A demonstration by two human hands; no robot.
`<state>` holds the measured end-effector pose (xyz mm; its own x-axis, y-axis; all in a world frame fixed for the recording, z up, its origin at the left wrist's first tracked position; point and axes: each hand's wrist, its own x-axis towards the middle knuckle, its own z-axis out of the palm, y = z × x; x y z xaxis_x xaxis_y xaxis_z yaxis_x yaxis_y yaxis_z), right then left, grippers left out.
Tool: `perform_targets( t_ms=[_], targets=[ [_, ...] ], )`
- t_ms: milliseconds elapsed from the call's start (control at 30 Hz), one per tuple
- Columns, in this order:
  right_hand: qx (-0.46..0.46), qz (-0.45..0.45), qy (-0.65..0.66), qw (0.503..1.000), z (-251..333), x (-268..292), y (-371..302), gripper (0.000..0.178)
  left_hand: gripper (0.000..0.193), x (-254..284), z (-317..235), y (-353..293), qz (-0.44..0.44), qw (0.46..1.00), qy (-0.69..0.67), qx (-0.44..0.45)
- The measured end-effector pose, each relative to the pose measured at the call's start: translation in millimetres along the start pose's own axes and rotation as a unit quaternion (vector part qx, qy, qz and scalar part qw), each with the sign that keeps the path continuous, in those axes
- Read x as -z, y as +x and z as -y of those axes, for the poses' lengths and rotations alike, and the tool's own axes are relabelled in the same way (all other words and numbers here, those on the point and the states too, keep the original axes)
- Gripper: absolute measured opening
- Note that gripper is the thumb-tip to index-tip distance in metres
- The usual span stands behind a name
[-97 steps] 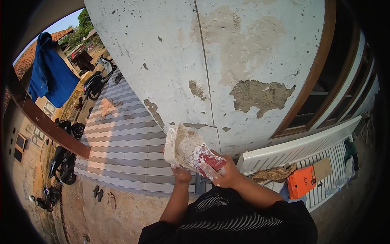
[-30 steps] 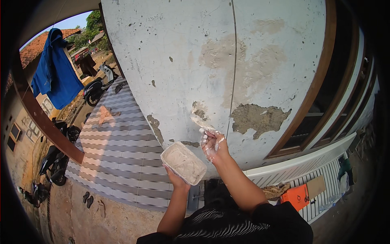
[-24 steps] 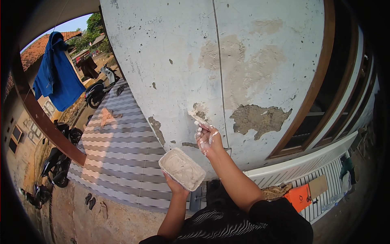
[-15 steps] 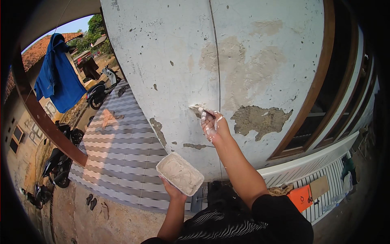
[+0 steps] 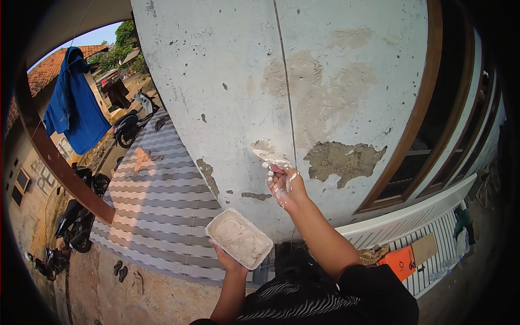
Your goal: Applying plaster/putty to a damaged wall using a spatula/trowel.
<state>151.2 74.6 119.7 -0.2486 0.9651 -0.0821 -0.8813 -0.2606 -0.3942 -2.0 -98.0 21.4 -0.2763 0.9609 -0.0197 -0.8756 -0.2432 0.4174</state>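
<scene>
While left hand (image 5: pixel 233 262) cradles putty tub (image 5: pixel 263 255), right hand (image 5: pixel 286 187) grips scraper (image 5: pixel 274 157), long edge running 10-to-4 o'clock; wall patch (image 5: pixel 264 144) lies 11 o'clock from right hand, the nearer one; tub at 7.

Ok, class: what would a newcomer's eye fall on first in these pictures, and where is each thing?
Probably the bright blue garment hanging at the upper left, and the rough grey-brown patch on the pale wall, right of centre. Near the middle, the white-smeared right hand holds a flat scraper up by the wall, and below it the left hand supports a tub of pale paste.
</scene>
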Motion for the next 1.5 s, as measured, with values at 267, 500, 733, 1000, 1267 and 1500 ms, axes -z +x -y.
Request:
perform_targets(
  t_ms=[267, 500, 733, 1000, 1267, 1500],
  targets=[
    [0.029, -0.047, 0.070, 0.996, 2.9, -17.1, 39.0, 0.021, 0.072, -6.7, -5.1, -8.5, 0.015, 1.000, -0.014, 0.003],
    [0.043, -0.035, 0.133, 0.990, 15.9, -25.5, 26.4, 0.018, 0.071, -3.8, -12.7, -12.9, 0.001, 1.000, -0.012, -0.017],
    [0.044, 0.028, -0.204, 0.978, 10.4, -11.4, -18.4, 0.018, 0.069, -3.4, -12.5, -16.0, 0.002, 1.000, -0.012, -0.021],
    [0.329, 0.051, -0.507, 0.795, 14.6, 6.1, -3.5, 0.020, 0.070, 3.3, -10.2, -11.0, -0.006, 1.000, 0.001, -0.015],
    [0.568, 0.140, -0.765, 0.270, 15.2, 9.9, 24.0, 0.034, 0.070, 2.8, -11.9, -14.9, -0.005, 1.000, -0.010, -0.010],
    [0.531, 0.190, -0.799, 0.211, 1.6, 20.7, 39.4, 0.026, 0.070, 3.2, -14.2, -14.3, -0.030, 0.999, -0.015, -0.010]
  ],
)
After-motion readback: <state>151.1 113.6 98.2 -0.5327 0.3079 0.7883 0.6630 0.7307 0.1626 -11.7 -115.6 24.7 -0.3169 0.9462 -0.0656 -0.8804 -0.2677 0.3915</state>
